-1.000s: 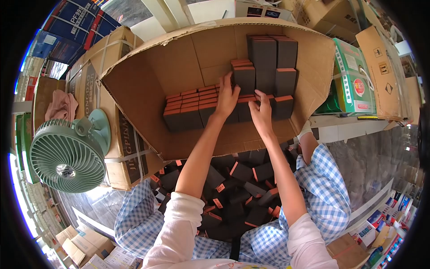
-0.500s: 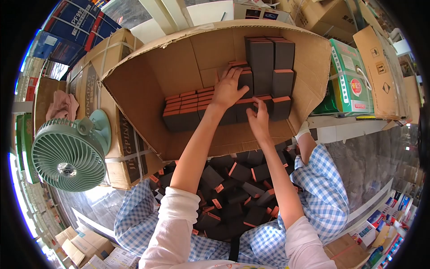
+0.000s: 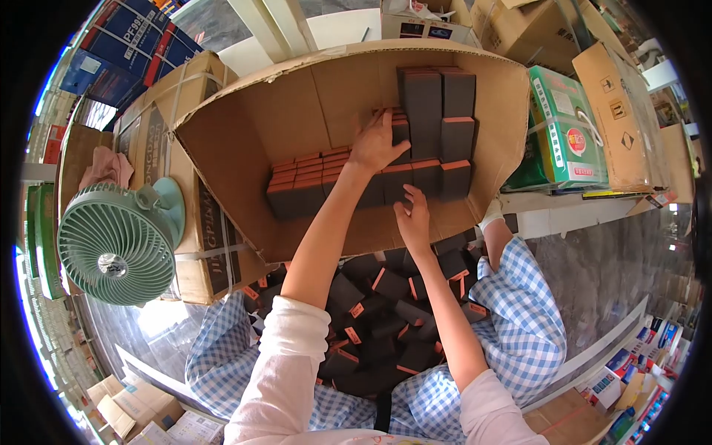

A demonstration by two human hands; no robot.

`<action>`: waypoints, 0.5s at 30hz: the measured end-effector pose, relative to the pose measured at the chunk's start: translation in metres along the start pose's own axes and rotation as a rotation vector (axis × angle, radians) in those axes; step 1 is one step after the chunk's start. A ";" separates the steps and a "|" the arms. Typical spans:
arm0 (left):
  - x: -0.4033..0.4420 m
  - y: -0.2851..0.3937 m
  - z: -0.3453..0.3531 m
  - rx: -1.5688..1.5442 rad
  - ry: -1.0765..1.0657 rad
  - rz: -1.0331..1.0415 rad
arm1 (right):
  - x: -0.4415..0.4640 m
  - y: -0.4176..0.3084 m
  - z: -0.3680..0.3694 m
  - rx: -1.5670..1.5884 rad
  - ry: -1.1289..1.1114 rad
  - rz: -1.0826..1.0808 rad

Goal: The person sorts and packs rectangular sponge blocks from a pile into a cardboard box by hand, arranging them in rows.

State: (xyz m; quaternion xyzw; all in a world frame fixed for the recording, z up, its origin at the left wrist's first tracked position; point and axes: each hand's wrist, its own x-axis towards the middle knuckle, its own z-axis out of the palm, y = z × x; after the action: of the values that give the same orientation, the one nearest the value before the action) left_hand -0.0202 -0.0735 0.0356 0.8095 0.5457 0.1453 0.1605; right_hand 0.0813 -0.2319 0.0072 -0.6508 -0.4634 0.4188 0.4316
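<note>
Blocks (image 3: 401,132) | left hand (image 3: 373,146) over them, thumb splayed, grip unclear | right hand (image 3: 413,221) half-open

Stacked blks (image 3: 424,137) in ctn (image 3: 256,133), fan (image 3: 115,245) to L, box (image 3: 569,132) to R, loose blks (image 3: 378,319) in front

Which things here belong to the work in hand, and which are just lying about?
Belong to the work:
- left hand
- right hand
- open cardboard box
- stacked dark blocks
- loose dark blocks

Just lying about:
- fan
- pink cloth
- green carton
</note>
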 end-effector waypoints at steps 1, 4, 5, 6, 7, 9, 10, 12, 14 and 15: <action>-0.001 0.004 -0.004 0.018 -0.101 -0.017 | -0.002 0.003 0.001 -0.010 0.001 0.008; 0.001 -0.002 -0.005 0.157 -0.012 0.110 | 0.002 0.002 0.004 -0.016 0.015 0.004; 0.005 -0.003 -0.004 0.157 -0.016 0.114 | 0.001 0.002 0.003 -0.026 0.012 0.009; 0.011 -0.004 -0.004 0.052 -0.022 0.047 | 0.000 0.002 0.002 -0.025 0.014 0.014; 0.016 -0.006 -0.004 -0.053 -0.027 -0.020 | 0.000 0.001 0.001 -0.020 0.020 0.007; 0.022 -0.009 -0.001 -0.109 -0.034 -0.065 | 0.001 0.003 0.001 -0.018 0.029 0.003; 0.023 -0.010 0.004 -0.165 -0.038 -0.114 | 0.001 0.006 0.001 -0.009 0.031 -0.002; 0.022 -0.010 0.009 -0.129 -0.078 -0.124 | 0.000 0.011 -0.002 -0.005 0.030 0.001; 0.024 -0.009 0.005 -0.077 -0.111 -0.127 | 0.003 0.011 0.000 0.012 0.046 0.018; 0.025 -0.008 0.002 -0.030 -0.141 -0.121 | 0.002 0.011 0.002 0.016 0.045 0.018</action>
State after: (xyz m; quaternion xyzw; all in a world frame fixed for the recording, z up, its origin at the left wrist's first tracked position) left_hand -0.0171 -0.0480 0.0314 0.7809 0.5787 0.0859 0.2191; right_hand 0.0827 -0.2314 -0.0042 -0.6607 -0.4444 0.4114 0.4435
